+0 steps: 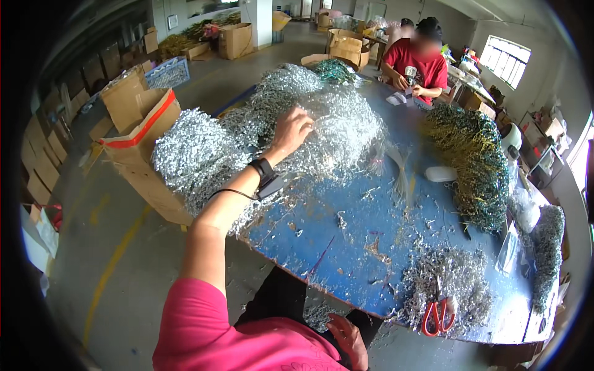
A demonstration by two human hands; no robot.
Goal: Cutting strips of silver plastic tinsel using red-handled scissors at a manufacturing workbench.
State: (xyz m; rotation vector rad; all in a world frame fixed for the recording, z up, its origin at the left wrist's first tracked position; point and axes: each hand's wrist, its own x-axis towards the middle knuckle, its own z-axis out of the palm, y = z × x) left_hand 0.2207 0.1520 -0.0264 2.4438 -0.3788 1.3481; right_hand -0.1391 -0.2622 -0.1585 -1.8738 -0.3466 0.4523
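Observation:
My left hand (293,132), with a black band and device on its wrist, reaches into a big heap of shiny silver tinsel (343,133) on the blue table (315,229). Its fingers are curled in at the strands; the fingertips are partly hidden. Low in front of my body, below the table's near edge, my right hand (349,340) hangs with loosely bent fingers apart and nothing visible in it. Another silver tinsel bunch (192,148) lies left of my forearm. A bundle of thin pale strands (401,173) lies right of the heap.
Red-handled scissors (438,316) lie on silver scraps (455,281) at the near right. Green-gold tinsel (473,167) and a white oblong object (440,174) are farther right. A cardboard box (139,157) stands at the table's left. Across the table, a person in red (416,68) handles small items.

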